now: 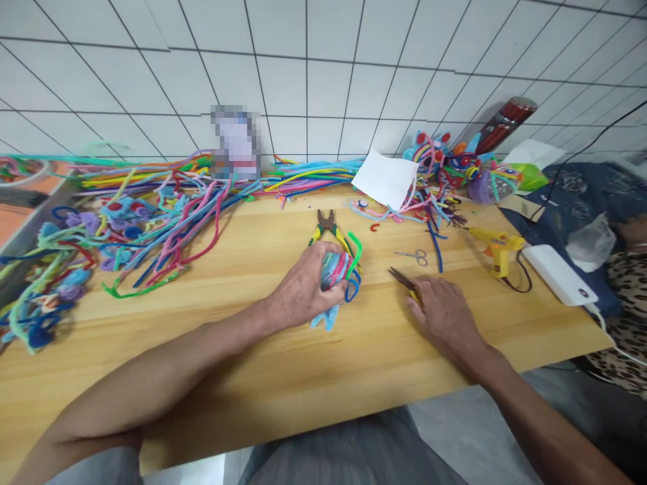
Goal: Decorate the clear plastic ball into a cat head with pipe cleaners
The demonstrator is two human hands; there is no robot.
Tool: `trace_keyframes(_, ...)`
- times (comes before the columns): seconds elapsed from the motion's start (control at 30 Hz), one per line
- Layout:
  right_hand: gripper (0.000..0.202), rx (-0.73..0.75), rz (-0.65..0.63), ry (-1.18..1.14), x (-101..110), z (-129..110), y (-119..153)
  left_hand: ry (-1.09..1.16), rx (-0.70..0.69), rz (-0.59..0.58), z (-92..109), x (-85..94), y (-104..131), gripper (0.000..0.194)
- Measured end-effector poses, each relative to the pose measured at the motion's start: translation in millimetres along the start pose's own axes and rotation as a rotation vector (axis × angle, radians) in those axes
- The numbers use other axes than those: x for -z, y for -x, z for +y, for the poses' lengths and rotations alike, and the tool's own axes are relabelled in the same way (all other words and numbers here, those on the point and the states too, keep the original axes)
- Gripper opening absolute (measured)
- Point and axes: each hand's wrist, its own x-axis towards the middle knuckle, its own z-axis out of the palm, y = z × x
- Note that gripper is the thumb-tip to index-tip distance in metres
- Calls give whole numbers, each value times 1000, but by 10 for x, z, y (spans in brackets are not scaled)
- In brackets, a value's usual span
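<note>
My left hand (306,279) is closed around a striped pipe-cleaner figure (333,268) in pink, blue and green. A bright green stem (356,252) and a dark blue loop stick out of its right side, and light blue ends (325,318) hang below. Just beyond that hand lie pliers (326,221) with yellow-green handles, jaws pointing away. Over to the right, my right hand (445,313) rests on the wood, wrapped around long-nose pliers (402,278) whose dark tips point up and left. Small scissors (414,256) lie beyond them.
Bundles of pipe cleaners (187,202) spread along the back and left. White paper (385,180), finished figures (445,162) and a red flask (508,121) stand behind. A yellow glue gun (498,249) and white power bank (560,275) sit at right, beside another person's arm (634,232).
</note>
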Motion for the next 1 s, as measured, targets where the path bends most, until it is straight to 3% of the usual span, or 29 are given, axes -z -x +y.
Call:
trace_keyframes(0.1, 32, 36, 63, -159, 116, -79, -147, 54, -115, 20, -12, -8, 8, 25)
trace_keyframes(0.27, 42, 23, 104, -708, 513, -639, -714, 13, -237, 28, -19, 20, -11, 7)
trace_keyframes(0.33, 35, 1, 97, -884, 588, -833, -955, 3, -265, 21, -29, 26, -16, 4)
trace_keyframes(0.4, 18, -38, 75, -978, 573, -935, -1144, -3, -280, 16, -44, 31, -21, 6)
trace_keyframes(0.63, 43, -419, -65, -1412, 174, -836, -1317, -11, -284, -30, -72, 105, -68, 18)
trace_keyframes(0.77, 47, -468, -107, -1467, 147, -832, -1317, -33, -291, -38, -73, 134, -79, 20)
trace_keyframes(1.0, 38, -205, 27, -1068, 431, -870, -1379, -105, -301, -75, -46, 166, -72, 21)
